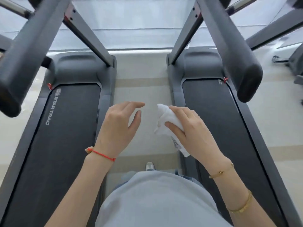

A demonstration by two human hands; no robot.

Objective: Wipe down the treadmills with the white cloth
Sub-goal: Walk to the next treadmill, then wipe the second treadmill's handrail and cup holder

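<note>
Right hand point(190, 128) grips white cloth point(167, 120); left hand point(119, 123) loose, empty — between two treadmills point(65, 128).

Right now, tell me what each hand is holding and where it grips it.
The right hand grips the bunched white cloth around its middle, both ends sticking out. The left hand holds nothing.

One head-worn view here, looking steeply down and forward from above the person's own torso, close over the forearms. It faces along the floor strip point(144, 89), between the left treadmill point(65, 128) and right treadmill point(218, 112).
</note>
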